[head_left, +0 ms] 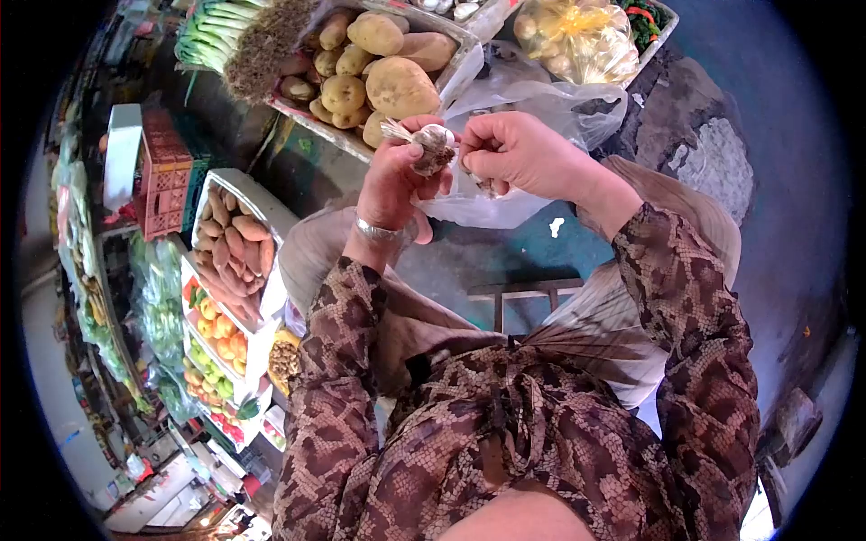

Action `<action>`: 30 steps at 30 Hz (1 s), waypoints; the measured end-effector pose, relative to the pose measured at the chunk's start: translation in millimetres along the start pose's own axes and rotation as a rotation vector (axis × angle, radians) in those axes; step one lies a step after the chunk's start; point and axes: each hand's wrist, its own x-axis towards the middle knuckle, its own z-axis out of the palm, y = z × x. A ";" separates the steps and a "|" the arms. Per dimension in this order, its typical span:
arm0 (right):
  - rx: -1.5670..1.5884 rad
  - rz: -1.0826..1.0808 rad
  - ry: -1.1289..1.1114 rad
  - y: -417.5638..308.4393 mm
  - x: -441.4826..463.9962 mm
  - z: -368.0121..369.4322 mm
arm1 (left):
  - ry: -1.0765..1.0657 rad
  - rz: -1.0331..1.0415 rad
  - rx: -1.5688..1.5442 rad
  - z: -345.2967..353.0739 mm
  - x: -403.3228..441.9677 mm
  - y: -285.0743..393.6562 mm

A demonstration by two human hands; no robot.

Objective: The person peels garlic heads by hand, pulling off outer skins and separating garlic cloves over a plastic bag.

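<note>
My left hand [393, 185] holds a garlic bulb [434, 147] with a dry stalk and brown, dirty roots. Close beside it on the right, my right hand [505, 153] is closed, its thumb and fingertips pressed together; whatever is between them is too small to make out. Under and behind both hands lies a thin, clear plastic bag [541, 101]. Part of its contents shows below my right hand, too hidden to name.
Potatoes [388, 77] fill a box ahead. A tied bag of yellowish produce [577, 41] stands at the upper right, leeks [216, 32] at the upper left. Boxes of sweet potatoes [236, 248] and fruit [221, 329] are on the left, near a red crate [164, 180].
</note>
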 end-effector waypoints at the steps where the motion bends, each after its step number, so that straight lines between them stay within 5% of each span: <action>1: -0.028 -0.057 0.043 1.7 -0.1 1.6 | -0.008 0.008 0.015 0.1 0.4 -0.8; 11: -0.410 -0.237 0.273 -3.4 2.3 11.7 | 0.064 0.096 0.115 12.3 -7.3 13.6; 18: -0.279 -0.214 0.342 -5.2 3.1 10.9 | 0.080 0.080 0.128 10.1 -6.4 10.5; 20: -0.396 -0.480 0.431 6.2 9.0 10.2 | 0.032 0.075 0.160 9.7 -5.7 8.6; 30: -0.629 -0.484 0.462 1.9 5.5 9.8 | -0.008 0.021 0.165 16.0 -6.3 5.8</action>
